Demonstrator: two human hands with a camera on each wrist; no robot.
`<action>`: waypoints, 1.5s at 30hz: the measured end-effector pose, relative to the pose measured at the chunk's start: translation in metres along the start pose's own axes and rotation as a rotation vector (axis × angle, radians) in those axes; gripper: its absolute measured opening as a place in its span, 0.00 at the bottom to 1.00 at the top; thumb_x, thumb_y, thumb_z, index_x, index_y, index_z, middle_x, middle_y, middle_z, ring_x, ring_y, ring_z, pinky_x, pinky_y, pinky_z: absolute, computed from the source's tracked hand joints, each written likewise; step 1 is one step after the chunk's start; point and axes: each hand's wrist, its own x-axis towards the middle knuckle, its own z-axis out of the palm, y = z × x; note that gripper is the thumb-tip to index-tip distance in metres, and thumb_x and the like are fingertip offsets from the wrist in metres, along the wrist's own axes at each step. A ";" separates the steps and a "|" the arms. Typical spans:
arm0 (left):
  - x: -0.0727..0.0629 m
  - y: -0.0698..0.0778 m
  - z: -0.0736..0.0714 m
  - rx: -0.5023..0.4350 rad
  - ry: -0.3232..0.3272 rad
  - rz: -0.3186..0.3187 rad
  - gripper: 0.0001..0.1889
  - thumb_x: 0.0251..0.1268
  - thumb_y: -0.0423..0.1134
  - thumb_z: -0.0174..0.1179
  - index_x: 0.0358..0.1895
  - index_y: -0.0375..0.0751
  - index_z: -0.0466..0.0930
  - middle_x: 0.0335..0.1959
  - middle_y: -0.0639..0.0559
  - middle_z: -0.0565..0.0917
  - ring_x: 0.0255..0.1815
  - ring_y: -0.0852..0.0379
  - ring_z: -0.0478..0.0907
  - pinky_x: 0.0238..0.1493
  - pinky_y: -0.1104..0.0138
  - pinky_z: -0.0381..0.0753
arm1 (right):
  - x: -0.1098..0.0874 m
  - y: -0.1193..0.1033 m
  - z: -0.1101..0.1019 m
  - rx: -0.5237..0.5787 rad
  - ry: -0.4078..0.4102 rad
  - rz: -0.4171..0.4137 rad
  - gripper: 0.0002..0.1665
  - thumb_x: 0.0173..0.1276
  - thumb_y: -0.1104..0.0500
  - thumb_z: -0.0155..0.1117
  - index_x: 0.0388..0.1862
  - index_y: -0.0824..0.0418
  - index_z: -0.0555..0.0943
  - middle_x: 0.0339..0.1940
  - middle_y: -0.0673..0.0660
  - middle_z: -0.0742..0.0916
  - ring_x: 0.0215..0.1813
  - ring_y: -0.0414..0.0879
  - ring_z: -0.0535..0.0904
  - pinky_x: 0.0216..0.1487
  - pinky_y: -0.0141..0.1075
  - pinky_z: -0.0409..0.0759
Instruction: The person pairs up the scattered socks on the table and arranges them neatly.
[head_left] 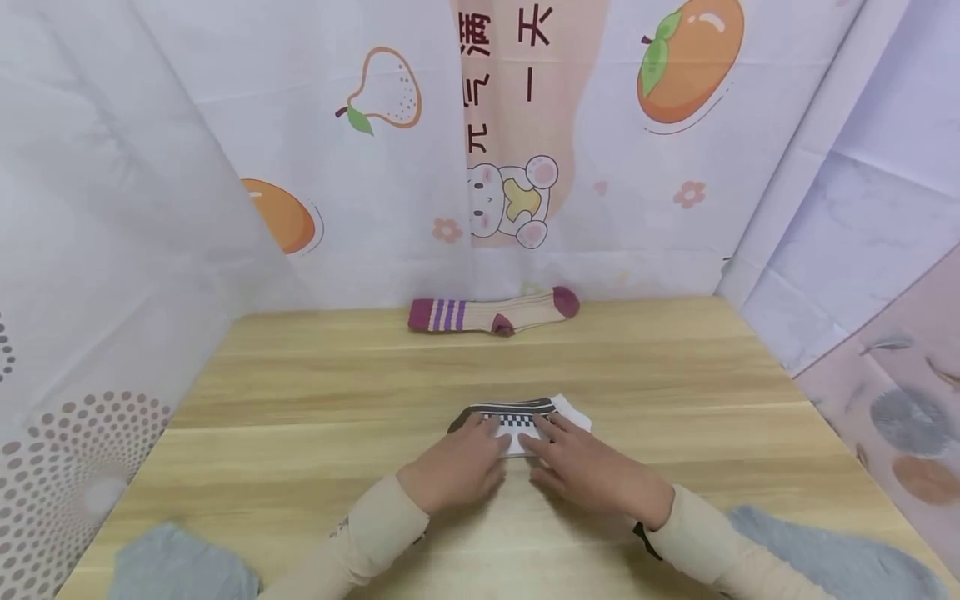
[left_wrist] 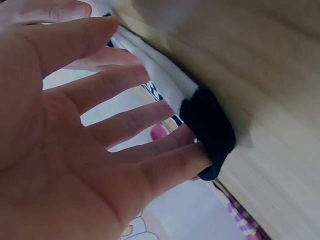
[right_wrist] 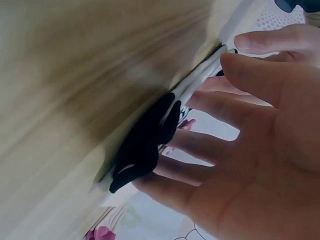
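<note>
Black-and-white ankle socks with a checkered band [head_left: 517,420] lie flat on the wooden table in front of me, one layered on the other. My left hand [head_left: 459,465] rests its nearly straight fingertips on their left part. From the other side, my right hand [head_left: 592,468] touches the right part with spread fingers. In the left wrist view, the little finger reaches the black end of a sock [left_wrist: 207,127]. The right wrist view shows the fingertips along another black part [right_wrist: 142,140], beside the white edge. Neither hand curls round the fabric.
A long cream sock with maroon ends and purple stripes [head_left: 480,317] lies at the table's back edge. Grey socks lie at the front left [head_left: 180,567] and front right [head_left: 836,554]. Printed curtains [head_left: 375,208] hang behind and beside the wooden table [head_left: 315,392].
</note>
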 end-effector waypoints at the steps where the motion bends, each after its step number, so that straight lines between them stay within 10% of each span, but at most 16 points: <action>1: 0.001 -0.002 -0.001 0.001 -0.007 0.001 0.17 0.72 0.45 0.57 0.56 0.40 0.80 0.58 0.40 0.78 0.58 0.43 0.75 0.60 0.54 0.78 | 0.002 0.001 0.000 -0.003 -0.001 -0.001 0.29 0.75 0.51 0.60 0.69 0.63 0.73 0.71 0.74 0.69 0.71 0.69 0.65 0.68 0.59 0.66; 33: 0.048 -0.047 -0.005 -0.108 -0.004 -0.037 0.10 0.67 0.44 0.60 0.44 0.42 0.83 0.51 0.45 0.81 0.57 0.44 0.74 0.62 0.54 0.74 | 0.056 0.045 -0.009 0.090 0.055 0.033 0.19 0.77 0.65 0.52 0.63 0.65 0.78 0.66 0.69 0.77 0.70 0.66 0.68 0.69 0.57 0.66; 45: 0.076 -0.072 -0.005 -0.145 0.059 -0.001 0.04 0.64 0.37 0.62 0.34 0.39 0.81 0.38 0.47 0.82 0.45 0.48 0.77 0.57 0.55 0.74 | 0.098 0.073 -0.006 0.024 0.143 -0.057 0.12 0.72 0.67 0.58 0.52 0.65 0.83 0.48 0.61 0.86 0.52 0.56 0.82 0.58 0.48 0.78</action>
